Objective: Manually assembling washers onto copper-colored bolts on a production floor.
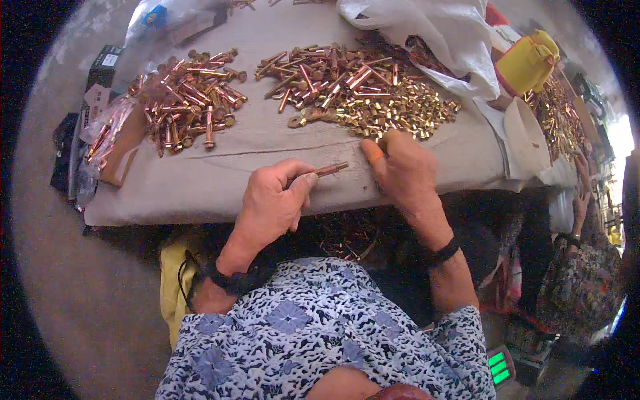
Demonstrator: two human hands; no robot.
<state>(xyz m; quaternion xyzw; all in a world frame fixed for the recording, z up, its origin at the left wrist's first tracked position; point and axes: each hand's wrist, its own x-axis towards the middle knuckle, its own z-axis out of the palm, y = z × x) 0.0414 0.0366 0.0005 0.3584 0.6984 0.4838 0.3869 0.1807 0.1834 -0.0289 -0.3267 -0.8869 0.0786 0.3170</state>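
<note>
My left hand (pixel 275 195) pinches a copper-coloured bolt (pixel 330 169) between thumb and fingers, its tip pointing right. At the near edge of a heap of small brassy nuts (pixel 393 110) is my right hand (pixel 405 165), its fingers curled down and an orange band round one digit. What those fingertips grip, if anything, is hidden. Behind the nuts, and merging with them, lies a pile of longer bolts (pixel 327 73). Another pile of bolts with wide heads (pixel 193 100) spreads at the left.
A cloth-covered table (pixel 167 200) carries the piles. White plastic sheeting (pixel 440 33) lies at the back right, beside a yellow container (pixel 527 63). An open cardboard box (pixel 127 143) and plastic bags stand at the left edge. Another person's arm (pixel 580 193) reaches toward more metal parts at the far right.
</note>
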